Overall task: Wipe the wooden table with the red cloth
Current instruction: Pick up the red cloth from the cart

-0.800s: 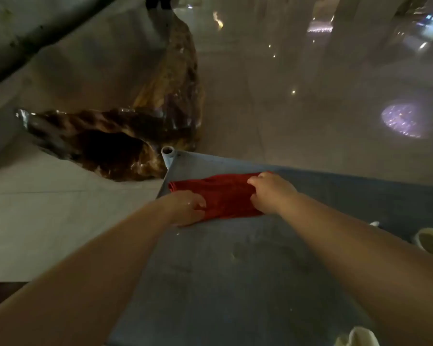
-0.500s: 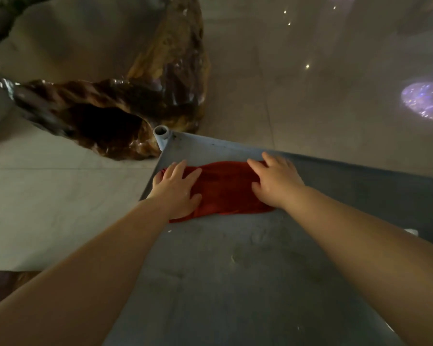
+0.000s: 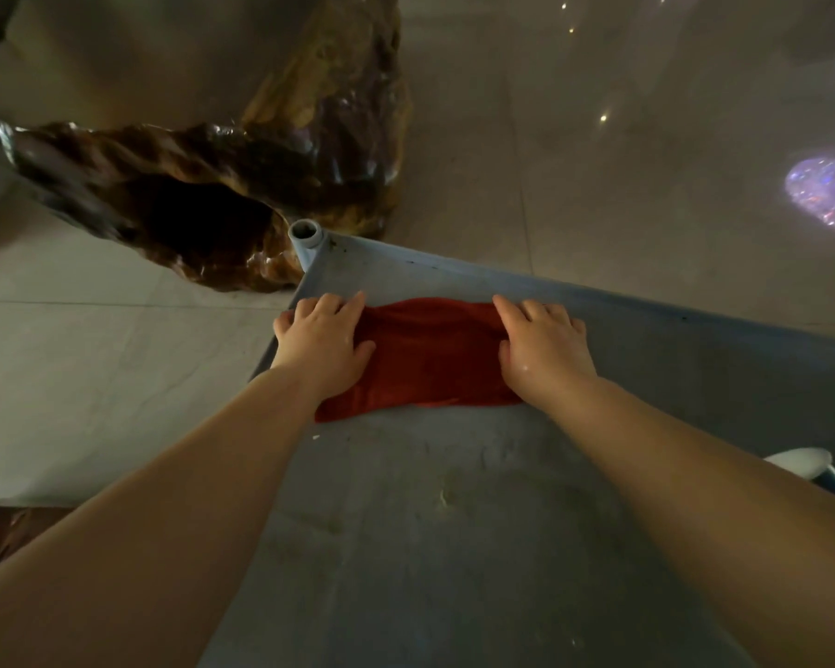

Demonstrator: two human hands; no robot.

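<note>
The red cloth point(image 3: 435, 354) lies spread flat as a wide strip near the far left corner of the grey-looking table top point(image 3: 454, 547). My left hand point(image 3: 321, 342) lies palm down on the cloth's left end, right at the table's left edge, fingers extended. My right hand point(image 3: 541, 349) lies flat on the cloth's right end in the same way. Neither hand's fingers curl around the fabric. Faint smudges mark the table surface nearer to me.
A short round post point(image 3: 305, 232) sticks up at the table's far corner. Beyond it a large glossy brown gnarled wood piece point(image 3: 223, 185) stands on the tiled floor point(image 3: 92, 368). A white object point(image 3: 798, 462) shows at the table's right edge.
Both hands went from pinching the bunched cloth to lying flat on it. The cloth has spread out wider, and my view has tilted further down.
</note>
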